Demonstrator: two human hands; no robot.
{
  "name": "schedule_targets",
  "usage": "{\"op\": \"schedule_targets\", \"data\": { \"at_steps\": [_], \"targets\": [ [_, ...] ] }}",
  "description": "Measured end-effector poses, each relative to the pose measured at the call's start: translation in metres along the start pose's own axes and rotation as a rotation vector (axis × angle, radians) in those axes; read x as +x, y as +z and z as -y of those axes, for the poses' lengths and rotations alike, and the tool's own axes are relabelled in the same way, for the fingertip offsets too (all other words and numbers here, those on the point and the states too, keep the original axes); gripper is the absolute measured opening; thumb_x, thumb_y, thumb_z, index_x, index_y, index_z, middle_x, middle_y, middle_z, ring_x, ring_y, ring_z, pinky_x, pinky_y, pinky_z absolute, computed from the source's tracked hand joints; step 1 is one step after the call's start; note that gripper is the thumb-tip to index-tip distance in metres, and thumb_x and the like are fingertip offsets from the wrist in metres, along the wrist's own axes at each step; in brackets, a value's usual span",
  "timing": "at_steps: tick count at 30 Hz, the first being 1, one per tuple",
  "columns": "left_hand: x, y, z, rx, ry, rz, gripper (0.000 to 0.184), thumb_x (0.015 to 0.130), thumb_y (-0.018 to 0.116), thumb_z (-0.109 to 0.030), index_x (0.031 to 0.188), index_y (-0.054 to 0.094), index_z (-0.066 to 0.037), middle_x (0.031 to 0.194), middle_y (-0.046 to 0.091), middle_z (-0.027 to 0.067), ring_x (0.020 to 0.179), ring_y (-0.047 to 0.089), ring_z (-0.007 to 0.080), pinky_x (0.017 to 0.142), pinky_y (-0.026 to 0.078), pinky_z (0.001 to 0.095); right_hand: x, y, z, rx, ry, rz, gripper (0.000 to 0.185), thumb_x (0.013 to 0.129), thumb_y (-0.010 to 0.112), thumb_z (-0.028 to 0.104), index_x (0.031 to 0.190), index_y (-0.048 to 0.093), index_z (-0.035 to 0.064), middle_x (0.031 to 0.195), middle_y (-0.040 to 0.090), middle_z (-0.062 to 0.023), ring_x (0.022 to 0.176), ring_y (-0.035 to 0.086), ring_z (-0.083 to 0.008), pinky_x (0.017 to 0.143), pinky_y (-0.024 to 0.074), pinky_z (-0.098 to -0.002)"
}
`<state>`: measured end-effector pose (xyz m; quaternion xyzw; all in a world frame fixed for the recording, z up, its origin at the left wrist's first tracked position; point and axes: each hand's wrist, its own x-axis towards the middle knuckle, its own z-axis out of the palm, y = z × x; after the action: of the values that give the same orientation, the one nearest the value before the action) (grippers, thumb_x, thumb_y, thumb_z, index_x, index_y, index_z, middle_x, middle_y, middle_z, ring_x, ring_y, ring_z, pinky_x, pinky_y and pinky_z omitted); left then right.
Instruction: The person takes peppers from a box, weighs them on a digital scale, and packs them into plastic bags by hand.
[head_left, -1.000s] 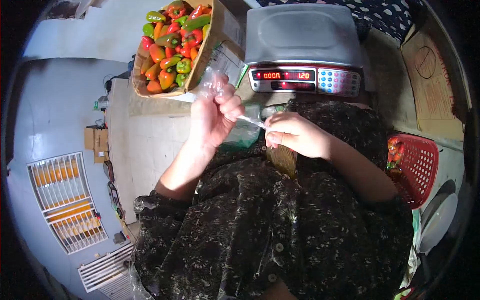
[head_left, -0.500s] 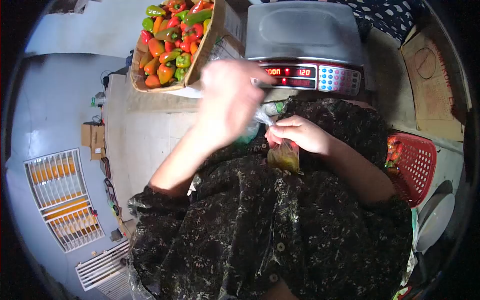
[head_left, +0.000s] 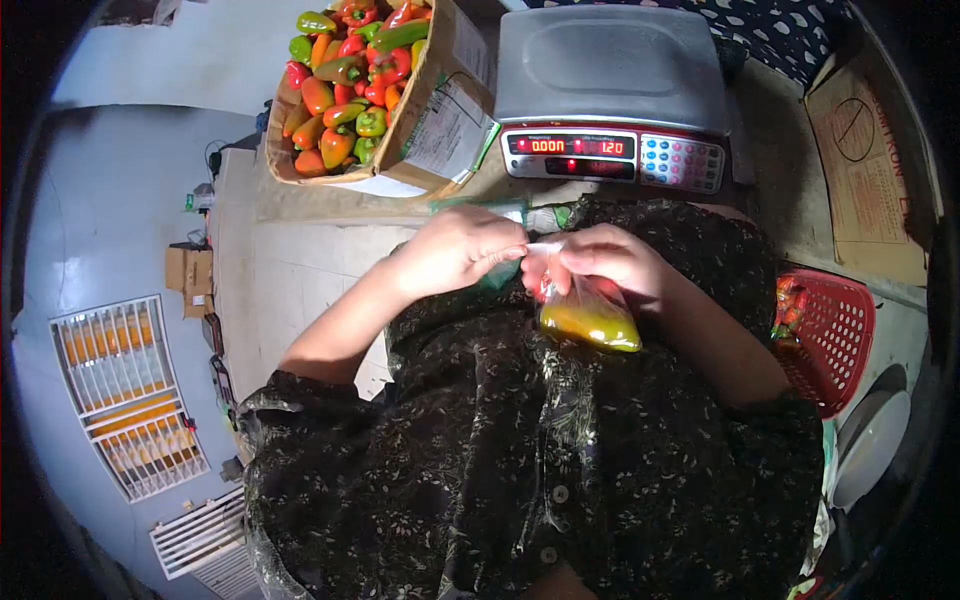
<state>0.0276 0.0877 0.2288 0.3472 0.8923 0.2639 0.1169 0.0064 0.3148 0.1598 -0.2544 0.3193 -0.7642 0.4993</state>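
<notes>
A clear plastic bag [head_left: 590, 322] with a yellow-green pepper and some red showing through hangs in front of my dark patterned shirt. My right hand [head_left: 612, 262] is closed around its gathered neck. Just left of it, my left hand [head_left: 460, 250] pinches the stretched end of the bag between thumb and fingers. Both hands are close together, with a short whitish strip of plastic between them. Below and behind my left hand lies some green plastic [head_left: 497, 275], partly hidden.
A cardboard box [head_left: 440, 125] full of red, orange and green peppers stands ahead on the left. Beside it is a digital scale [head_left: 610, 65] with lit red digits. On the right are a red basket [head_left: 835, 330] with peppers, a cardboard sheet [head_left: 870, 170] and a whitish bowl [head_left: 872, 450].
My left hand, raised and blurred before, has come down to the bag's neck. The bag has swung slightly right, and the pepper in it shows more clearly.
</notes>
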Motion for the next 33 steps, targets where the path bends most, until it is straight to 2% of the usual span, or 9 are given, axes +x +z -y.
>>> {"op": "schedule_targets", "data": {
  "at_steps": [3, 6, 11, 15, 21, 23, 25, 28, 33],
  "targets": [
    [-0.01, 0.025, -0.004, 0.057, -0.124, -0.028, 0.015, 0.089, 0.054, -0.02, 0.089, 0.057, -0.006, 0.074, 0.059, 0.0159, 0.067, 0.06, 0.0344, 0.058, 0.047, 0.0418, -0.003, 0.005, 0.009, 0.016, -0.077, -0.17, 0.034, 0.091, 0.049, 0.024, 0.111, 0.062, -0.0011, 0.111, 0.062, -0.011, 0.101, 0.057, -0.0163, 0.091, 0.0424, -0.0294],
    [-0.013, 0.036, -0.026, 0.022, -0.275, -0.058, 0.019, 0.093, 0.047, -0.021, 0.088, 0.055, -0.003, 0.069, 0.058, 0.0135, 0.059, 0.059, 0.0304, 0.059, 0.049, 0.0416, 0.009, -0.004, -0.004, -0.52, -0.233, -0.212, 0.028, 0.091, 0.053, 0.021, 0.108, 0.064, 0.0017, 0.112, 0.062, -0.0122, 0.102, 0.058, -0.0214, 0.092, 0.0408, -0.0324],
    [-0.018, 0.027, -0.031, -2.043, -0.828, -0.086, 0.02, 0.095, 0.048, -0.023, 0.079, 0.047, -0.01, 0.061, 0.037, -0.0056, 0.052, 0.042, 0.0103, 0.051, 0.043, 0.0281, 0.018, 0.017, 0.001, -1.623, -0.382, -0.519, 0.03, 0.079, 0.061, 0.014, 0.109, 0.065, 0.0147, 0.116, 0.06, 0.0086, 0.1, 0.048, -0.0143, 0.08, 0.0322, -0.0295],
    [0.011, 0.034, -0.063, -1.81, -0.533, -0.54, 0.021, 0.096, 0.045, -0.024, 0.08, 0.045, -0.011, 0.07, 0.042, -0.0026, 0.066, 0.047, 0.0129, 0.064, 0.043, 0.027, 0.028, 0.019, 0.003, -1.357, -0.427, -0.471, 0.06, 0.077, 0.063, 0.01, 0.134, 0.043, 0.0111, 0.142, 0.036, 0.0016, 0.114, 0.043, -0.0231, 0.095, 0.0363, -0.0343],
    [0.007, 0.061, -0.021, -0.294, -0.066, -0.577, 0.012, 0.088, 0.056, -0.009, 0.082, 0.05, -0.001, 0.081, 0.053, 0.005, 0.075, 0.05, 0.0143, 0.072, 0.042, 0.0279, 0.024, 0.008, 0.004, -0.385, -0.415, -0.078, 0.065, 0.08, 0.05, 0.01, 0.14, 0.028, -0.0007, 0.149, 0.023, -0.0134, 0.129, 0.034, -0.023, 0.104, 0.0299, -0.0322],
    [0.009, 0.062, -0.004, 0.023, 0.11, -0.489, 0.018, 0.076, 0.065, 0.003, 0.087, 0.051, -0.001, 0.088, 0.054, 0.0054, 0.079, 0.051, 0.0138, 0.076, 0.043, 0.0279, 0.022, 0.01, 0.001, 0.147, -0.262, -0.149, 0.044, 0.081, 0.041, 0.018, 0.117, 0.044, -0.0056, 0.123, 0.045, -0.0144, 0.109, 0.045, -0.0235, 0.093, 0.0343, -0.0329],
    [0.011, 0.063, -0.005, -0.225, -0.051, -0.415, 0.024, 0.076, 0.066, -0.011, 0.096, 0.056, -0.005, 0.101, 0.057, 0.0053, 0.096, 0.051, 0.0148, 0.086, 0.038, 0.0325, 0.019, 0.004, 0.006, 0.443, -0.183, -0.217, 0.043, 0.084, 0.04, 0.034, 0.083, 0.062, -0.003, 0.089, 0.057, -0.0114, 0.088, 0.051, -0.0222, 0.081, 0.0377, -0.0335],
    [0.006, 0.055, 0.012, 0.474, 0.152, -0.453, 0.022, 0.075, 0.061, -0.029, 0.093, 0.061, -0.015, 0.112, 0.058, 0.0001, 0.106, 0.048, 0.0149, 0.099, 0.024, 0.044, 0.02, -0.007, 0.005, 0.245, -0.287, 0.04, 0.049, 0.088, 0.032, 0.034, 0.077, 0.06, -0.0046, 0.091, 0.057, -0.0136, 0.086, 0.051, -0.0225, 0.081, 0.0391, -0.0329],
    [0.012, 0.023, 0.01, 0.436, 0.097, -0.337, 0.014, 0.071, 0.062, -0.02, 0.084, 0.062, -0.014, 0.099, 0.06, -0.0009, 0.102, 0.05, 0.02, 0.092, 0.029, 0.0433, 0.016, -0.021, -0.009, 0.291, -0.204, -0.053, 0.052, 0.092, 0.03, 0.038, 0.086, 0.058, -0.0055, 0.105, 0.057, -0.0165, 0.109, 0.048, -0.0238, 0.095, 0.0351, -0.0361]
  ]
}}
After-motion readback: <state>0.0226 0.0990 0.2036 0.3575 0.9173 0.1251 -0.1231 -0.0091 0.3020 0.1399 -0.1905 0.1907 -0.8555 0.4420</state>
